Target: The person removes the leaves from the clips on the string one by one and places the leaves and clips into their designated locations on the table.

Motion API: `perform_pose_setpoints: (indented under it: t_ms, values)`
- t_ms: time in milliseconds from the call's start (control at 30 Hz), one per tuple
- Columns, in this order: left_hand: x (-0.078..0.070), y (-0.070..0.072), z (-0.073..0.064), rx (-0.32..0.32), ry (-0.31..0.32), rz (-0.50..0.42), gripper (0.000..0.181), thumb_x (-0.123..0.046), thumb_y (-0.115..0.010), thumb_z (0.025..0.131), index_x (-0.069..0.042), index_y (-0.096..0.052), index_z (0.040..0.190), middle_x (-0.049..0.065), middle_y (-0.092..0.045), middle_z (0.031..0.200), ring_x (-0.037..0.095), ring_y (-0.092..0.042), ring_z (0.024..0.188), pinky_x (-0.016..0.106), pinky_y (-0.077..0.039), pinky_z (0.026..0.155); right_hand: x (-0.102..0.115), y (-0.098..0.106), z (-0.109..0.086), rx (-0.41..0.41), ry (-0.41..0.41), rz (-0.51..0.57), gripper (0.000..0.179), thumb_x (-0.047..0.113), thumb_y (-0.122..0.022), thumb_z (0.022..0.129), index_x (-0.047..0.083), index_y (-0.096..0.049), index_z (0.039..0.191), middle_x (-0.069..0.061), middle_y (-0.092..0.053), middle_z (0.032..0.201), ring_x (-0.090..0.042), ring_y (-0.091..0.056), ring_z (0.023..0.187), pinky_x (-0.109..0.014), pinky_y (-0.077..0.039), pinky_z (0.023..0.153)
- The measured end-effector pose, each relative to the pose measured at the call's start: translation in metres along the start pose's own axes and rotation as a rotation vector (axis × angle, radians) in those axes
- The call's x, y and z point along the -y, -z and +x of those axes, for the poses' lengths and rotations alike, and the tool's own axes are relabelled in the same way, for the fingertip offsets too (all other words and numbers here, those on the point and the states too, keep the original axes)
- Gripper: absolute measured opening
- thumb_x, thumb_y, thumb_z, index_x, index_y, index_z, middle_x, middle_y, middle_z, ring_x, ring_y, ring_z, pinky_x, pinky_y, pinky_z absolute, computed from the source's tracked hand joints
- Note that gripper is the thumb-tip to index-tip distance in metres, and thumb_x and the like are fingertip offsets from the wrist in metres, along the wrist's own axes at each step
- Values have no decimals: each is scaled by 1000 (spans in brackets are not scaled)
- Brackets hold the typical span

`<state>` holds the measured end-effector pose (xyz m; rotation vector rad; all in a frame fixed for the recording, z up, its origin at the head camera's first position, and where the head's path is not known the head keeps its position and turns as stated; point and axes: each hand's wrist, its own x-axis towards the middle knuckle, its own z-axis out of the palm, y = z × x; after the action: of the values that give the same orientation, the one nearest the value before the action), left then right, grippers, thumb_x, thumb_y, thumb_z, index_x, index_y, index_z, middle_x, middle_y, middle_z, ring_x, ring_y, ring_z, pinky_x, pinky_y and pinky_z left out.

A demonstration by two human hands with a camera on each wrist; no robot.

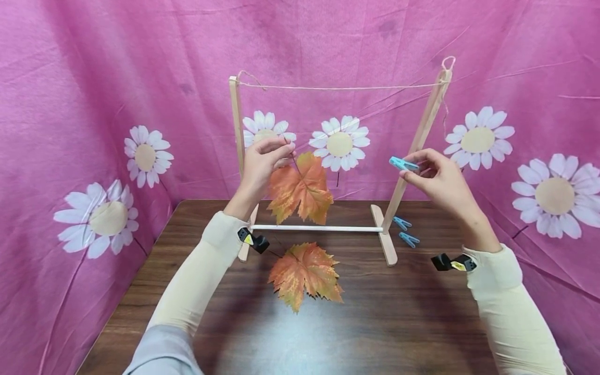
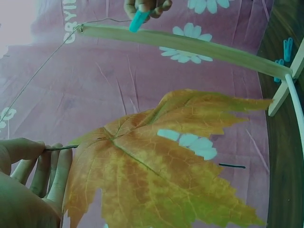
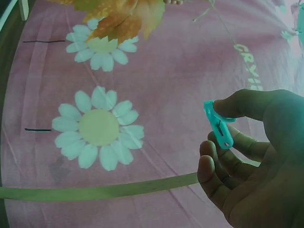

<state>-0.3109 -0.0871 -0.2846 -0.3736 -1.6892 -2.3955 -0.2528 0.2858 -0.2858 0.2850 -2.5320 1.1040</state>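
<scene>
My left hand [image 1: 264, 164] pinches the thin stem of an orange maple-like leaf [image 1: 304, 190], which hangs below the string [image 1: 342, 88] of a wooden stand. In the left wrist view the stem runs between thumb and fingers, and the leaf [image 2: 142, 166] spreads out beyond them. A light-blue clothespin [image 1: 403, 164] is pinched in my right hand [image 1: 438, 177], beside the stand's right post [image 1: 422, 125]. The right wrist view shows this clothespin [image 3: 219, 126] between thumb and fingers. A second orange leaf [image 1: 304, 276] lies on the table in front of the stand.
Two more blue clothespins [image 1: 409, 239] lie on the brown wooden table [image 1: 365, 323], right of the stand's right foot [image 1: 386, 245]. A white rod [image 1: 319, 228] joins the feet low down. Behind hangs a pink cloth [image 1: 328, 41] with printed daisies.
</scene>
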Motion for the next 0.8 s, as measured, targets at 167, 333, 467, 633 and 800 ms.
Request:
perform_pose_setpoints:
  t_ms: [167,333,467,633,800]
  values:
    - [3,9,-3,-16,26,-29,13,9,-72,95,-3,-74,92,4,-78,84,17,-77,77,25,-68,72,-9,-5,-5,2,-34,-12,31,27,-78,98,10,-75,124,30,-63,83,2,-60,77,-16,-50,60]
    - [8,19,-6,-50,47,-57,18,11,-71,95,-6,-75,90,3,-78,82,14,-77,76,25,-69,73,-19,-9,-8,9,-27,-38,30,24,-78,98,10,-76,124,13,-77,97,11,-62,81,-11,-53,62]
    - [12,26,-9,-72,60,-68,19,11,-70,96,-6,-74,89,2,-78,82,15,-77,77,26,-69,74,-24,-13,-11,-17,14,-38,29,14,-80,95,5,-76,122,-14,-77,112,19,-60,81,-6,-53,63]
    - [19,35,-14,-93,84,-101,22,11,-69,96,-8,-75,87,3,-78,83,15,-78,77,27,-70,75,-31,-19,-15,-40,55,-30,26,4,-80,93,1,-77,118,-16,-70,115,22,-58,83,-1,-51,68]
    - [26,43,-19,-109,117,-128,23,12,-69,96,-8,-75,86,3,-79,82,17,-79,77,27,-70,74,-39,-23,-19,-43,62,-63,25,6,-82,91,2,-80,116,-15,-72,110,21,-58,81,2,-50,71]
